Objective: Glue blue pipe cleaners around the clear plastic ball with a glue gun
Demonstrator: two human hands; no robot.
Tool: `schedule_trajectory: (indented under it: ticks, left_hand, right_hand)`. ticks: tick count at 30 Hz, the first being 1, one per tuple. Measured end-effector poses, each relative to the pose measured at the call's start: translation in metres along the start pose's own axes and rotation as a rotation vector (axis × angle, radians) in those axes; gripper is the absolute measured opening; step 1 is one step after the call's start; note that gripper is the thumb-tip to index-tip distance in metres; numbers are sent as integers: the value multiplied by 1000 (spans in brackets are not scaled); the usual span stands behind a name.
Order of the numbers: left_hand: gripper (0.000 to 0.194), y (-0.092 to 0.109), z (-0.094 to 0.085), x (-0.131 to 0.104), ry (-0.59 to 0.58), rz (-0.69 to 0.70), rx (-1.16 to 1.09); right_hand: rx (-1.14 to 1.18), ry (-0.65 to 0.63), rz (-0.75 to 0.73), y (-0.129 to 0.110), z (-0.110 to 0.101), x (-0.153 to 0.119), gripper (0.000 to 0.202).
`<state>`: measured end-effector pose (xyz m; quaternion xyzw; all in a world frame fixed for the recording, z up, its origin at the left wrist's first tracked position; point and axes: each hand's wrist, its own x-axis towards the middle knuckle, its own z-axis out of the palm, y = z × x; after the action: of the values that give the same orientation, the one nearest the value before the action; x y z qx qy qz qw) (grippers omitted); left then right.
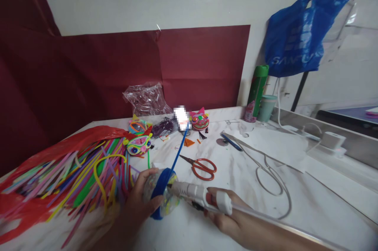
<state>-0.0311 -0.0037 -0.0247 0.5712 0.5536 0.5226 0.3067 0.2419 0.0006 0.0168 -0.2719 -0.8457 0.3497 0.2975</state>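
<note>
My left hand (141,198) is wrapped round a clear round plastic container (171,205) with coloured bits showing through it. A band of blue pipe cleaner (161,188) circles the container, and its loose end sticks up and away to the upper right. In my right hand (224,211) is a white glue gun (197,194), with a long clear glue stick trailing from its back. The gun's dark nozzle points at the blue band, at or very near its edge; whether they touch I cannot tell. Just beyond lie red-handled scissors (203,169), blades apart.
Many coloured pipe cleaners (88,180) spill from a red plastic bag (73,143) on the left. Decorated animal-face crafts (138,144) sit at the back. A blue utility knife (232,142), a looped grey cord (285,188), a green spray can (257,89) and a cup (267,108) are on the right.
</note>
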Motion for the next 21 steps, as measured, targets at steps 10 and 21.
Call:
schedule_trajectory:
  ticks: [10,21]
  left_hand:
    - [60,-2,-1,1,-46,9,0]
    - [58,2,-2,0,-19,-37,35]
  right_hand:
    - [-37,2,-11,2,3,-1,5]
    - [-32,-59,-20,-3,-1,-1,6]
